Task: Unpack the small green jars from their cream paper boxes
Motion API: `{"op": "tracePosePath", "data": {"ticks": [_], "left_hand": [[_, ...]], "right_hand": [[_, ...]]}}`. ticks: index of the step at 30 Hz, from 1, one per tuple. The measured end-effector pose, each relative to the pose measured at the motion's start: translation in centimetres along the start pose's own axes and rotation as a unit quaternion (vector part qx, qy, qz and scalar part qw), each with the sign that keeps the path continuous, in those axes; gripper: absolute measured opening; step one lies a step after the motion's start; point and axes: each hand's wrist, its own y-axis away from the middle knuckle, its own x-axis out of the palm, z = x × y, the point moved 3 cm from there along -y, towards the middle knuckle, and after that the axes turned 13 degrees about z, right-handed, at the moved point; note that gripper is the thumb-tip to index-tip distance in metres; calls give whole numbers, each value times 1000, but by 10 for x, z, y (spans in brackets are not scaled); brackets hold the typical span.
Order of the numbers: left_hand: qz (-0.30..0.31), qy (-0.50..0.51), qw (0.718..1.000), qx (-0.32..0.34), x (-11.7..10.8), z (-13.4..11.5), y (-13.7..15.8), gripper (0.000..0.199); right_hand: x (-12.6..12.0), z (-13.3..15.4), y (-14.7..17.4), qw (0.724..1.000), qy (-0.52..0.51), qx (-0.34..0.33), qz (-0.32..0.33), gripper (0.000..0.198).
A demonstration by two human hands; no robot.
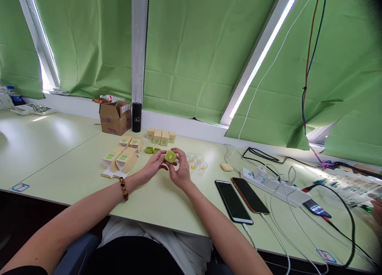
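Note:
A small green rounded-square case is held up over the table between my two hands. My left hand grips its left side, fingers closed around the edge. On the other side, my right hand pinches it with thumb and fingers. Just behind my left hand lie green case pieces. Several clear plastic cups with yellow bits inside sit to the right of my right hand. Opened, flattened cartons with green labels lie to the left, and several small closed cartons stand farther back.
A brown cardboard box and a black tumbler stand at the back left. To the right lie two phones, a white power strip and many tangled cables. Part of another person's hand shows at the right edge.

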Motion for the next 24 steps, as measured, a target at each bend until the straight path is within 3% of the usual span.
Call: {"op": "tracePosePath", "data": {"ticks": [5,11,17,24], "left_hand": [[-66,-153,986,21,-9,0,0,33],[-125,-339,924,125,-8,-16,10,43],[-111,-467,858,184,-2,-31,15,34],[-103,-496,844,175,-9,-23,11,26]], "right_hand": [[0,2,0,1000,-16,0,9,45],[2,2,0,998,-48,22,17,42],[0,-3,1,999,-22,26,-1,39],[-3,0,-1,1000,0,10,12,43]]}}
